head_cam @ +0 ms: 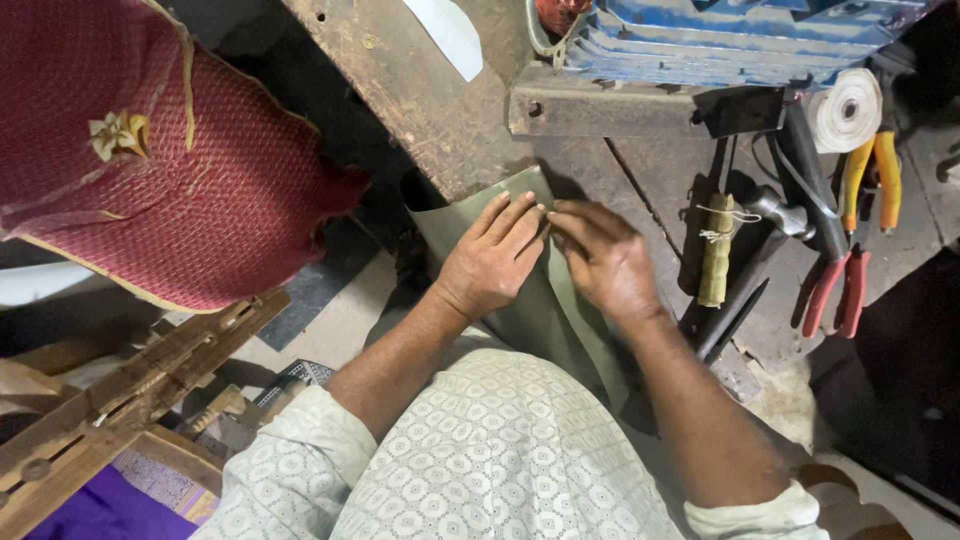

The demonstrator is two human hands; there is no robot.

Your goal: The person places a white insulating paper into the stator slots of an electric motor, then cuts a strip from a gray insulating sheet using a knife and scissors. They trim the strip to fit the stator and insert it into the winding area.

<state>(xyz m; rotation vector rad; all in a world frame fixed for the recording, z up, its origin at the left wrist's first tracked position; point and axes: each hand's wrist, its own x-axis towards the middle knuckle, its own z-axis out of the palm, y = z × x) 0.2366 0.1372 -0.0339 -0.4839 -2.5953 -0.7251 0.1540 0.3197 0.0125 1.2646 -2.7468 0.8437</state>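
Workbench (pixel 440 90) — olive sheet (pixel 560 320) under both pressing hands (pixel 545 255).

Red-handled pliers (pixel 838 290), hammer (pixel 765 235), tape roll (pixel 846 109), perhaps a maroon cushion (pixel 150 150).

Dim, soft overhead light, deep shadows at right edge, slight motion blur.

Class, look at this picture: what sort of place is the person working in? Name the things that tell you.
Probably a small craft or repair workshop. A worn wooden workbench holds pliers, a hammer and a roll of tape, while both hands, left hand and right hand, press down a grey-green sheet.
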